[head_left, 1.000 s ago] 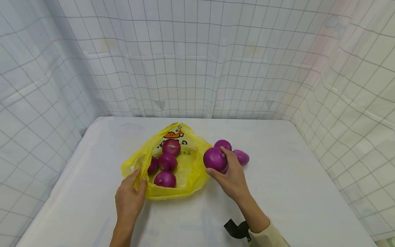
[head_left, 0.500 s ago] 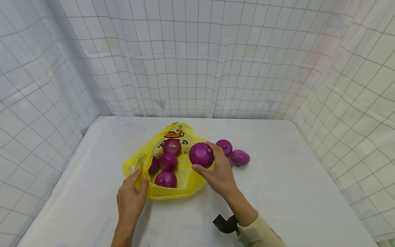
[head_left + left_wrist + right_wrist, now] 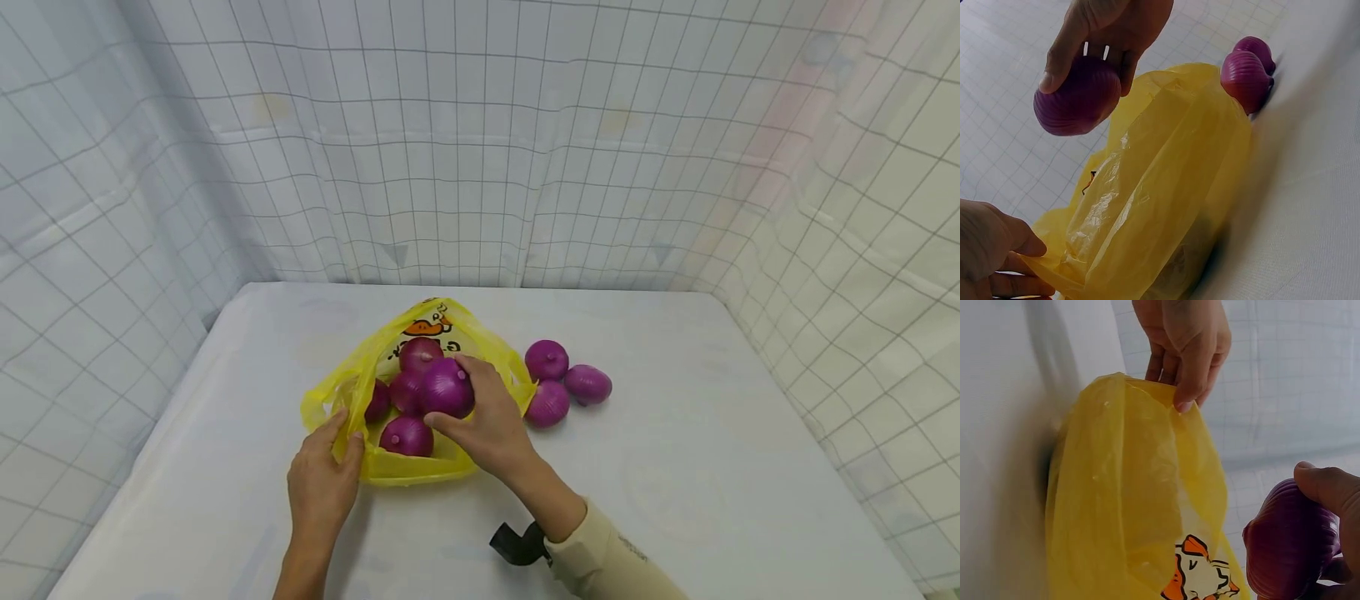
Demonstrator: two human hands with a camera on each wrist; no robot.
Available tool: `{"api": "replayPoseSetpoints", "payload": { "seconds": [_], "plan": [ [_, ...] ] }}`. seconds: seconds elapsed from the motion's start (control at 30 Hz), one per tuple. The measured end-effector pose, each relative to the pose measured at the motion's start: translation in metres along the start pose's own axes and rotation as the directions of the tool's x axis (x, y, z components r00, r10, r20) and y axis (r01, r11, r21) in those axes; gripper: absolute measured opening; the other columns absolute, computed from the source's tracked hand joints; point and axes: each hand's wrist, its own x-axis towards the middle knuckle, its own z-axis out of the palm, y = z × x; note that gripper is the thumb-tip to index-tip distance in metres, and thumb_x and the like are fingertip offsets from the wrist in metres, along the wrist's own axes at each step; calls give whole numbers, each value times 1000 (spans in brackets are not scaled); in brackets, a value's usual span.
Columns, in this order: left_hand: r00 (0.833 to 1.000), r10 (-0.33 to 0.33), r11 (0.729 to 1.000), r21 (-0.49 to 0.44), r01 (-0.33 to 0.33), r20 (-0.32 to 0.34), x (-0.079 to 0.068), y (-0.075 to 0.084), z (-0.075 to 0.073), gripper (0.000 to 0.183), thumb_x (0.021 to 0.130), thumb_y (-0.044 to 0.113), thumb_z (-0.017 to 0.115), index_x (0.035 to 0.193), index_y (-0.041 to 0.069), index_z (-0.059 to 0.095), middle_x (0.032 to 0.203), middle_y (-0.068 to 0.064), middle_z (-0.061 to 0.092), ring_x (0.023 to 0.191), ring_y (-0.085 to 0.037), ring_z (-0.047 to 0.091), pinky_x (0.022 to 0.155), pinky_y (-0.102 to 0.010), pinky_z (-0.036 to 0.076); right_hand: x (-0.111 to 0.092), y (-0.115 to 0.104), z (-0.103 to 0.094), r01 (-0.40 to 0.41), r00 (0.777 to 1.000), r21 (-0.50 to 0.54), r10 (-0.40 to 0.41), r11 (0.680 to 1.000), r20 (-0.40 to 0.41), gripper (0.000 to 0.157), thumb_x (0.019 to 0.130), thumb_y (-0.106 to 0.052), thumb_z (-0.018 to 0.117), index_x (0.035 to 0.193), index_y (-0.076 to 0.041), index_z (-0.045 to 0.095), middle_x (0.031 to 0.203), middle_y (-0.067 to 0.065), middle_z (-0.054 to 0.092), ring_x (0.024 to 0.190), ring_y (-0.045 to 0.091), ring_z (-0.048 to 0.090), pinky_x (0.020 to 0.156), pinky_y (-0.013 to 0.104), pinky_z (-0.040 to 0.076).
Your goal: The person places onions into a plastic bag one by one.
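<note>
A yellow plastic bag [image 3: 390, 472] with a duck print lies with its mouth facing me, and several red onions [image 3: 407, 437] show inside it. My left hand [image 3: 322, 479] pinches the left edge of the bag's mouth between thumb and fingers; the left wrist view shows the thumb [image 3: 1025, 240] on the plastic. My right hand [image 3: 491, 425] grips another red onion [image 3: 447, 388] from its right side, above the bag's opening. In the right wrist view this onion [image 3: 1291, 540] is held clear of the bag, its far side hidden by my fingers.
Three red onions [image 3: 588, 384] lie close together on the white-covered table [image 3: 675, 475], just right of the bag. Checked white curtains [image 3: 480, 167] stand behind the table and on both sides. A black strap piece [image 3: 517, 544] hangs at my right wrist.
My right hand has carried its onion leftward from beside the loose onions to over the bag's mouth. My left hand keeps its hold on the bag edge.
</note>
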Motion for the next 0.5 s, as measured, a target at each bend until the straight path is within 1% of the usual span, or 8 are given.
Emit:
{"api": "replayPoseSetpoints", "payload": {
  "seconds": [0.1,0.23,0.37,0.5],
  "plan": [
    [1000,-10,1000,6,10,6,0,0,0,43,90,15,60,130,1,55,130,-21,58,123,-41,51,103,-55,39,2,-1,8,-1,999,-38,3,999,32,77,77,-35,76,140,-13,38,139,5,45,121,21,52,97,38,51],
    [1000,0,1000,5,0,-1,-1,-1,0,42,89,14,60,129,1,56,128,-21,59,121,-42,52,102,-55,40,3,-1,17,-31,997,-89,37,996,65,79,78,-37,75,142,-11,37,139,6,46,122,21,51,99,40,50],
    [999,27,1000,-3,-27,-27,0,-2,2,40,88,12,60,126,0,58,126,-22,61,119,-42,54,101,-55,41,5,1,23,-29,997,-115,38,993,74,78,78,-38,75,141,-12,38,138,7,47,121,21,51,98,40,50],
    [998,40,999,-9,-40,-39,0,-3,2,40,88,12,61,126,-1,58,125,-23,61,118,-42,54,100,-56,41,6,4,27,-34,996,-133,45,990,75,78,78,-39,75,141,-12,37,138,7,47,121,22,51,98,40,50]
  ]
}}
